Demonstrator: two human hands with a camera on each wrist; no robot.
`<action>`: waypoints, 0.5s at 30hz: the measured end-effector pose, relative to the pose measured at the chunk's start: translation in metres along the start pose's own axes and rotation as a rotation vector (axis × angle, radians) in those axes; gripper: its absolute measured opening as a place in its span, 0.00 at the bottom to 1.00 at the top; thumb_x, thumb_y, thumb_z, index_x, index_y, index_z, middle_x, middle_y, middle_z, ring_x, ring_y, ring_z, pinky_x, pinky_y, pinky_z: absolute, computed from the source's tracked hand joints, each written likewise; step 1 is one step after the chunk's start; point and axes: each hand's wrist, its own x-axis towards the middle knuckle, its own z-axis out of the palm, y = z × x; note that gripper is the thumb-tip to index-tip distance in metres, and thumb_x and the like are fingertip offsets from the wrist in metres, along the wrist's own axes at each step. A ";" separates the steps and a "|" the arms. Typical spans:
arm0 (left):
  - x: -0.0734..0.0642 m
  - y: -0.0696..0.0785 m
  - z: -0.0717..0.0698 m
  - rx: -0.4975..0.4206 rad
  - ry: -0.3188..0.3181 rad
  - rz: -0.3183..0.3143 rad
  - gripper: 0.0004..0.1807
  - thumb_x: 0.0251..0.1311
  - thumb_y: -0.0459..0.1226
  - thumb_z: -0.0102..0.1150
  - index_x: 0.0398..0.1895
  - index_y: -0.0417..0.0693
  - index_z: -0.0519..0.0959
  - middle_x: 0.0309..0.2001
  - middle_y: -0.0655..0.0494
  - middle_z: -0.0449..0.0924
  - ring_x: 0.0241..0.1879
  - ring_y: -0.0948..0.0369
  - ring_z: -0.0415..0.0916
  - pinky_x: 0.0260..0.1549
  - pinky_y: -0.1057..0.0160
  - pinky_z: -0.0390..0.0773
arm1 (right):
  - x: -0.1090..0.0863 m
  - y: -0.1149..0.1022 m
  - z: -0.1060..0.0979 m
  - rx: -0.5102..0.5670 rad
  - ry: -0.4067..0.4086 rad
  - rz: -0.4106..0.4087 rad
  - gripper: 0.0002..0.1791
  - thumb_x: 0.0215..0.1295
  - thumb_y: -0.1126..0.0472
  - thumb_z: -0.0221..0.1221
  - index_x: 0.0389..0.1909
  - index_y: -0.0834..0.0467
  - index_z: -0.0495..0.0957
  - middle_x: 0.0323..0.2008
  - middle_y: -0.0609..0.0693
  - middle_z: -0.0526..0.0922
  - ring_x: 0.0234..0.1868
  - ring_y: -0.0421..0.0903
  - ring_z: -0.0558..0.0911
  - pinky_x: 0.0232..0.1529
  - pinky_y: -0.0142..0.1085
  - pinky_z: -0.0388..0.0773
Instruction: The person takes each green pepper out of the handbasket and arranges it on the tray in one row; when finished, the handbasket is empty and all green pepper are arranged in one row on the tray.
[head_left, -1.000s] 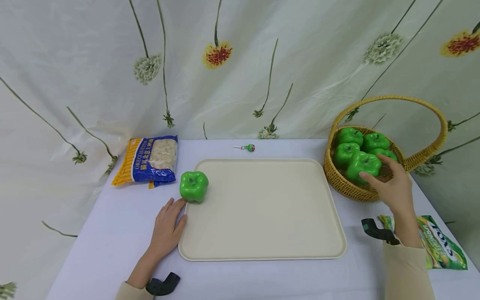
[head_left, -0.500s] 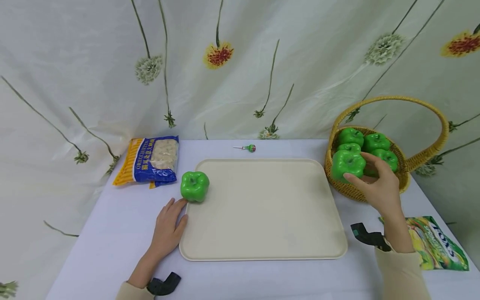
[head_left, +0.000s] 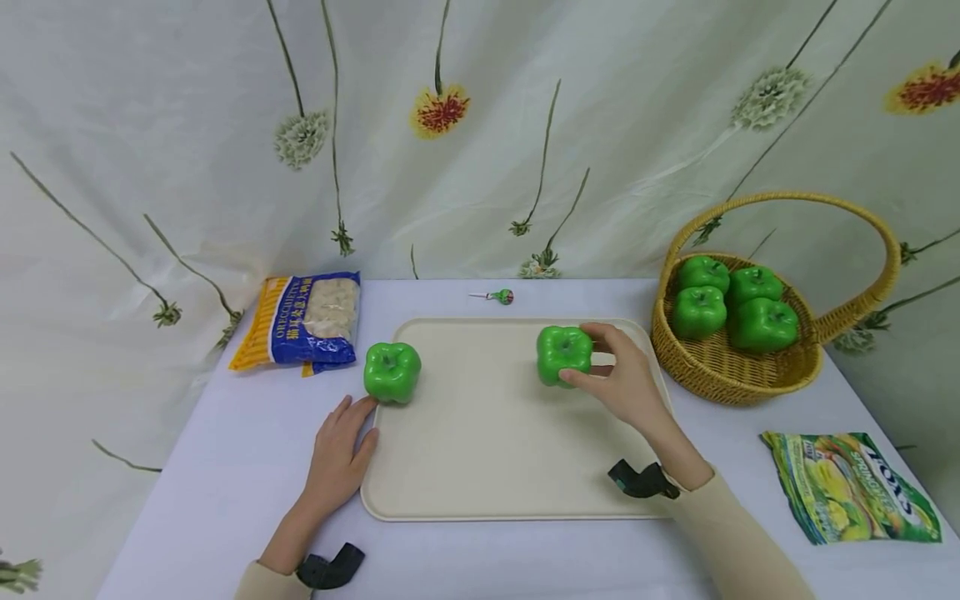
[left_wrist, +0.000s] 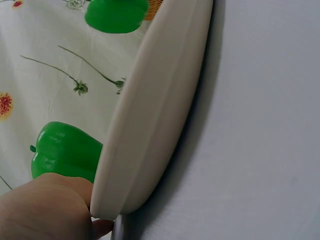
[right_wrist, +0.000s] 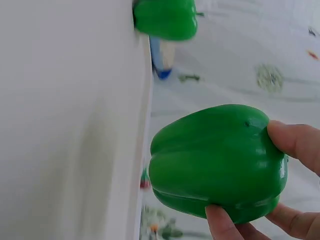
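Observation:
My right hand [head_left: 618, 375] grips a green bell pepper [head_left: 562, 356] between thumb and fingers, above the right half of the cream tray [head_left: 480, 450]. In the right wrist view, the held bell pepper [right_wrist: 217, 162] lies on its side, clear of the tray surface. At the tray's left edge rests my left hand [head_left: 337, 454], its fingers extended along the rim. Just beyond those fingertips, a second bell pepper [head_left: 392, 372] sits on the tray's upper left part. The left wrist view shows the left hand [left_wrist: 47, 207] close against the tray wall [left_wrist: 150, 115].
A wicker basket [head_left: 731, 383] with a tall handle holds several green bell peppers at the right. In front of it lies a green candy bag [head_left: 851, 487]. A pasta bag [head_left: 300, 321] is at the back left, and a lollipop [head_left: 501, 296] lies behind the tray.
My right hand has lifted one bell pepper out of the basket and carried it left, over the tray. The left hand has stayed at the tray's left edge.

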 end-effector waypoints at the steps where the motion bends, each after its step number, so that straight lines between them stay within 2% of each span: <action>1: 0.000 0.000 0.000 -0.001 -0.001 0.001 0.24 0.63 0.28 0.52 0.64 0.32 0.69 0.63 0.35 0.72 0.68 0.33 0.57 0.65 0.30 0.54 | 0.002 -0.004 0.008 0.008 -0.016 -0.006 0.38 0.51 0.63 0.73 0.63 0.65 0.68 0.57 0.61 0.75 0.54 0.58 0.78 0.48 0.49 0.85; 8: 0.000 0.000 0.000 0.001 -0.001 0.008 0.24 0.63 0.28 0.52 0.64 0.32 0.69 0.63 0.35 0.72 0.68 0.33 0.58 0.65 0.31 0.54 | 0.019 -0.028 0.053 0.080 -0.091 0.009 0.37 0.51 0.63 0.73 0.62 0.64 0.69 0.57 0.60 0.75 0.55 0.58 0.78 0.48 0.47 0.85; 15: -0.001 -0.001 0.000 -0.001 0.002 0.007 0.25 0.63 0.29 0.52 0.64 0.32 0.69 0.63 0.35 0.72 0.67 0.33 0.57 0.65 0.30 0.54 | 0.029 -0.042 0.087 0.098 -0.139 0.045 0.36 0.51 0.61 0.74 0.61 0.63 0.70 0.55 0.60 0.76 0.54 0.58 0.78 0.44 0.38 0.86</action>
